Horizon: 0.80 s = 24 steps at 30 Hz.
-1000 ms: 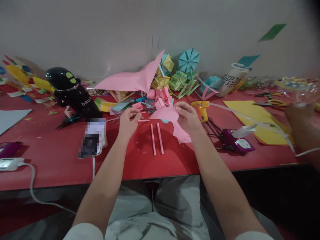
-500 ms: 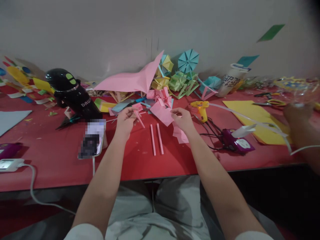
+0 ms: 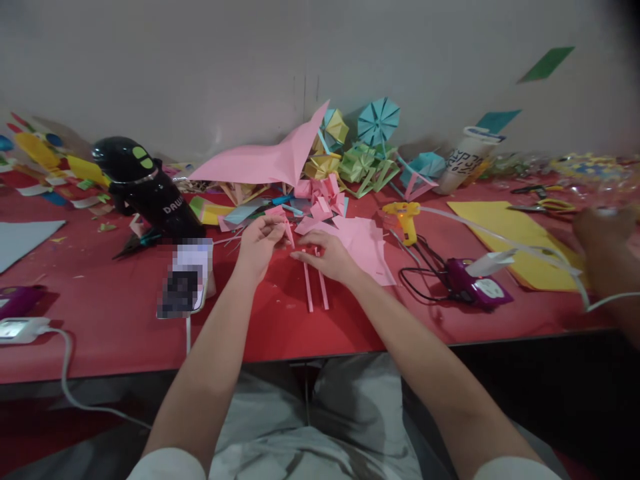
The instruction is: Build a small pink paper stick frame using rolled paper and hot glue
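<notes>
The left hand (image 3: 260, 241) pinches a slim pink paper piece (image 3: 289, 236), to the left of the yellow glue gun (image 3: 407, 220). The right hand (image 3: 327, 255), nearer to the glue gun, has its thumb and fingers apart; it partly covers two pink sticks (image 3: 309, 291), and I cannot tell if it touches them. These sticks lie on the red surface (image 3: 280, 333), also left of the glue gun. Pink sheets (image 3: 369, 245) lie just left of the glue gun, and a purple socket box (image 3: 457, 275) is at its right.
</notes>
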### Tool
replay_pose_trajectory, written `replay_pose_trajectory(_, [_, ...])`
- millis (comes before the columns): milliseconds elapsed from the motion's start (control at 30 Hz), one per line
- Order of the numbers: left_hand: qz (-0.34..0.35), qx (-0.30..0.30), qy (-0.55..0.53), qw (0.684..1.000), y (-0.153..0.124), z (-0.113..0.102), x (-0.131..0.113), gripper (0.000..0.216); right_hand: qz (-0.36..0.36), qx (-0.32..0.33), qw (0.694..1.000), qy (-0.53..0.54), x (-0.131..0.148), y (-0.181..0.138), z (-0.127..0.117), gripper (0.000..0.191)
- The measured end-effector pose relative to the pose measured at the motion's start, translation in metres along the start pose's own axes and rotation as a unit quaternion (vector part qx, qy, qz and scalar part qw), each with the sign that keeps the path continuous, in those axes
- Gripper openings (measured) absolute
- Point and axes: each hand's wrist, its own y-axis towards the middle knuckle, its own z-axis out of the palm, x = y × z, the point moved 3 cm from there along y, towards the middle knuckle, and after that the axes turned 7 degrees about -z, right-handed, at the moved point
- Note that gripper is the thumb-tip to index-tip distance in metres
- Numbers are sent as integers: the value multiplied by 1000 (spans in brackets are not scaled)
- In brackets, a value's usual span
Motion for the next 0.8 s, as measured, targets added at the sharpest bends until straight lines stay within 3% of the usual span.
replay_pose_trajectory(167, [1, 34, 6, 999, -2, 4, 2, 18, 4, 8, 1000, 13, 5, 2, 0, 20])
replay_pose_trajectory(567, [2, 32, -70, 997, -5, -3, -15, 11, 45, -8, 998, 53, 0, -1, -8, 26])
replay_pose_trajectory(800, [33, -46, -46, 997, 3, -17, -14, 14, 98, -23, 990, 100, -4, 0, -11, 30])
